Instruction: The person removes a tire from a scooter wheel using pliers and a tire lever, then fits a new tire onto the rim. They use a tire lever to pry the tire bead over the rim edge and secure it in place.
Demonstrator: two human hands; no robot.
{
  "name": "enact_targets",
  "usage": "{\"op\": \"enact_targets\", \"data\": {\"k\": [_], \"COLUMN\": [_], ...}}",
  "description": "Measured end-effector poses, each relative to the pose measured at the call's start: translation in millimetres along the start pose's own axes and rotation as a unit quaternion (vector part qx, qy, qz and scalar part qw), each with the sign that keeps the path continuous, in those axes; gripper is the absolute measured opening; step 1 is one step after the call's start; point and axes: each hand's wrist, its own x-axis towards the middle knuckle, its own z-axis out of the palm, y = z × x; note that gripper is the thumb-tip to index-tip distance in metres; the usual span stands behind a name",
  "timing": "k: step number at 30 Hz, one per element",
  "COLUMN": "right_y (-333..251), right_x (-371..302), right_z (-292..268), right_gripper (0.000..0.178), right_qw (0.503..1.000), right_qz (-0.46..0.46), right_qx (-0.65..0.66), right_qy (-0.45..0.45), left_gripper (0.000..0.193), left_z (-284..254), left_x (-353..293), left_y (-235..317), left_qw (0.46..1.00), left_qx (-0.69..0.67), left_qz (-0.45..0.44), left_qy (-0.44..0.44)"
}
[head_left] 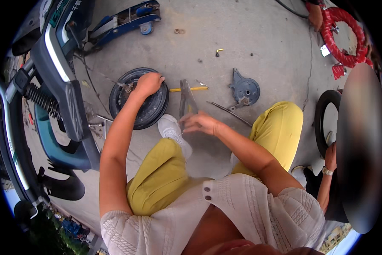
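Grey concrete floor [271,29] spreads across the frame, a blue floor jack [129,19] up at the upper left! Just left of centre lies the black wheel [150,114], and the left hand [148,83] is over its upper right, fingers curled; whether they grip anything, I can't tell. Near centre, the right hand [202,123] holds a blurred dark tool [188,97] by its lower end! Right of that, a grey brake plate [247,91] lies flat.
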Motion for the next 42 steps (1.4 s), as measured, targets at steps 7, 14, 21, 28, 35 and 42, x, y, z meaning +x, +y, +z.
{"op": "enact_targets", "data": {"k": [7,14,21,28,35,42], "right_y": [-15,-28,-31,-23,3,-25], "right_x": [0,6,41,71,91,76], "right_z": [31,52,70,90,98,123], "right_gripper": [0.047,0.045,0.046,0.036,0.024,0.016], "right_qw": [0.998,0.978,0.948,0.924,0.924,0.987], "right_qz": [0.034,0.089,0.122,0.078,0.012,0.077], "right_qx": [0.037,0.155,0.266,0.353,0.379,0.104], "right_qy": [-0.029,-0.109,-0.124,-0.123,-0.054,0.097], "left_gripper": [0.035,0.028,0.032,0.039,0.04,0.073], "left_z": [5,3,-9,-22,-21,-33], "left_x": [15,50,54,-13,-108,-107], "left_y": [-11,-17,-9,-12,39,30], "left_qw": [0.994,0.945,0.931,0.953,0.884,0.817], "left_qx": [0.056,-0.094,-0.115,-0.251,-0.391,-0.44], "left_qz": [-0.027,-0.186,-0.232,-0.166,-0.233,-0.347], "left_qy": [-0.084,-0.252,-0.259,0.024,0.105,-0.134]}}
